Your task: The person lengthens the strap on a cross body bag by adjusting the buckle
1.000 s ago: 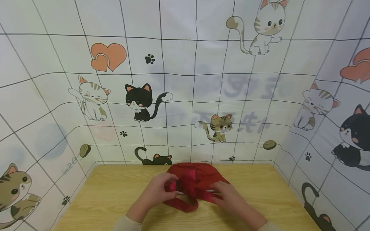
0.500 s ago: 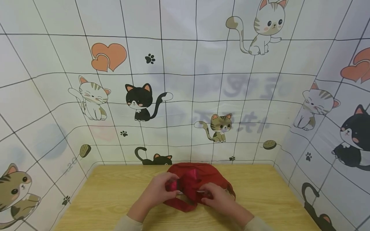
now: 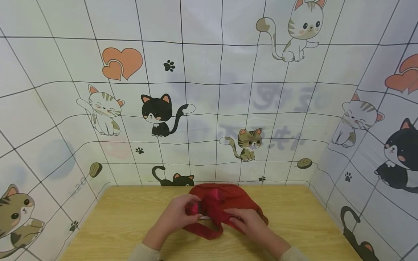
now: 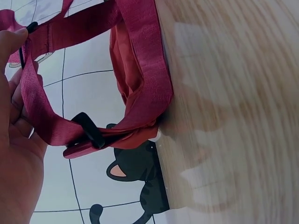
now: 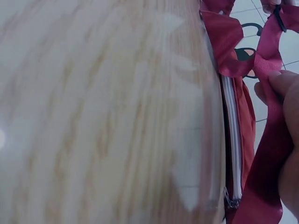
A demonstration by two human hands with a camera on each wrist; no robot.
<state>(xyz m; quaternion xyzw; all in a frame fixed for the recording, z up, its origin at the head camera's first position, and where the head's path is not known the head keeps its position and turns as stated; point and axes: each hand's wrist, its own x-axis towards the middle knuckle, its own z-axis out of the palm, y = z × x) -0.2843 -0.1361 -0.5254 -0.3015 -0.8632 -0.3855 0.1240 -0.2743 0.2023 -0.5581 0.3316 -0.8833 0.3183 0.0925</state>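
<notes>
A red waist bag [image 3: 243,197] with a wide crimson strap lies toward the back of the wooden table. At its left side, my left hand [image 3: 177,214] pinches the strap beside a black slider buckle; the left wrist view shows the thumb [image 4: 13,42] on that buckle. Another black slider [image 4: 88,129] sits lower on the strap [image 4: 152,60], which hangs in a loop. My right hand [image 3: 251,223] is at the bag's front right. In the right wrist view its thumb and finger pinch the strap [image 5: 261,191]. Beside it runs the bag's pale zipper [image 5: 234,140].
The wooden table [image 3: 130,203] meets a white grid-patterned sheet [image 3: 202,127] printed with cats, which rises close behind the bag and along both sides. A strap loop [image 3: 204,231] hangs down in front of the bag, between the hands.
My right hand first moved left along the strap toward the middle, then shifted slightly right with the strap between its fingers. My left hand stays nearly still at the buckle.
</notes>
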